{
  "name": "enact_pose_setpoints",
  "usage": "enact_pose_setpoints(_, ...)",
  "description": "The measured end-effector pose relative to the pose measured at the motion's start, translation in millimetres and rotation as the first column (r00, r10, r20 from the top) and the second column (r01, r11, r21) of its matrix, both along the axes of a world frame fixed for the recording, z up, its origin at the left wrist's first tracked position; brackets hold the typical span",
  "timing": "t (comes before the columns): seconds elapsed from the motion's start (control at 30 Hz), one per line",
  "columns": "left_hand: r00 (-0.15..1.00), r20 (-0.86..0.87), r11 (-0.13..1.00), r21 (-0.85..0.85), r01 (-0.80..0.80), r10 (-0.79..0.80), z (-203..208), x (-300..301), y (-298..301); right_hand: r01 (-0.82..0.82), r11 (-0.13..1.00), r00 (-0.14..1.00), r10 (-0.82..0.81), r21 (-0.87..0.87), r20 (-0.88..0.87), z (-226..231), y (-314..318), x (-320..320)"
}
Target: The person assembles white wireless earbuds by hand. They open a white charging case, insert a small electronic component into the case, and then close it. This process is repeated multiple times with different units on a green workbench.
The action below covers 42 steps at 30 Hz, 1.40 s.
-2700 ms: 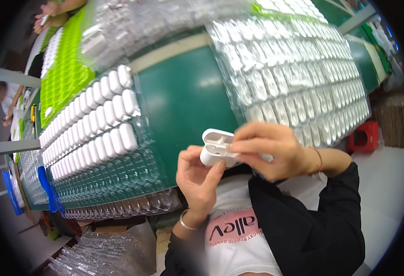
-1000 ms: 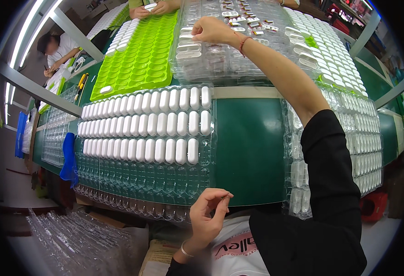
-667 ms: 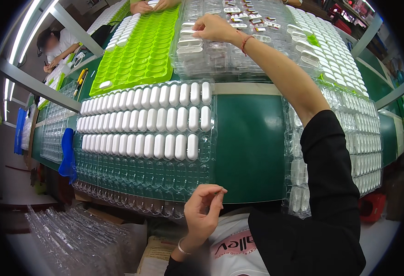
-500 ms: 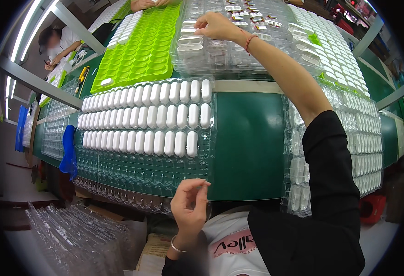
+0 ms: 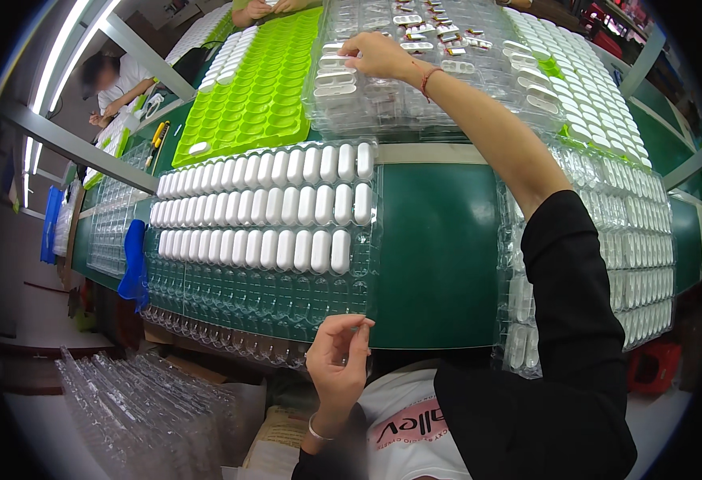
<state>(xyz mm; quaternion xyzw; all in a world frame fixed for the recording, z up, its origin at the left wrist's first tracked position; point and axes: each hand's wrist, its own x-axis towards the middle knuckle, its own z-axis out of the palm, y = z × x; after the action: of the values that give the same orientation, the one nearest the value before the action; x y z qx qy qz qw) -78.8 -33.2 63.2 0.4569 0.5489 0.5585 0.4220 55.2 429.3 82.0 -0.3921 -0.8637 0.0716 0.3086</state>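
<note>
My right hand (image 5: 379, 56) reaches to the far side of the table, its fingers closed at the end of a white oval case (image 5: 334, 62). More open white cases (image 5: 336, 90) lie by it along the left edge of a stack of clear plastic trays (image 5: 391, 120). Close to my body, my left hand (image 5: 340, 360) is raised with thumb and forefinger pinched; anything between the tips is too small to make out. Just beyond it, a clear tray (image 5: 263, 300) carries three rows of closed white oval cases (image 5: 295, 206), with bare hollows at its near side.
A bright green tray (image 5: 247, 104) stands at the far left. Filled clear trays (image 5: 643, 240) are on the right. A blue piece (image 5: 133, 264) hangs at the left table edge, above stacked clear trays (image 5: 143, 416). Metal posts (image 5: 79, 148) frame the bench. Other people work beyond.
The whole scene has shifted slightly right in view. My right hand stays by the white cases, and my left hand keeps its pinch.
</note>
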Motion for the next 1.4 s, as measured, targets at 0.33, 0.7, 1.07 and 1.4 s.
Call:
enact_pose_setpoints(0.33, 0.822, -0.558, 0.992, 0.111, -0.067, 0.118, -2, -21, 35, -0.054, 0.997, 0.992, 0.059, 0.048, -0.108, -21, 12, -5)
enact_pose_setpoints(0.7, 0.166, -0.984, 0.996, 0.072, 0.059, 0.061, -32, -37, 109, -0.158, 0.984, 0.983, 0.149, -0.083, -0.103, 33, -94, 79)
enact_pose_setpoints(1.07, 0.976, -0.083, 0.971, 0.120, 0.208, -0.199, 9, 44, 8, 0.619, 0.742, 0.784, -0.564, -0.257, 0.259, 33, -420, 319)
enact_pose_setpoints(1.4, 0.855, 0.009, 0.853, 0.061, 0.518, -0.519, -10, 85, 2, 0.805, 0.454, 0.578, -0.745, -0.383, 0.333, 29, -522, 317)
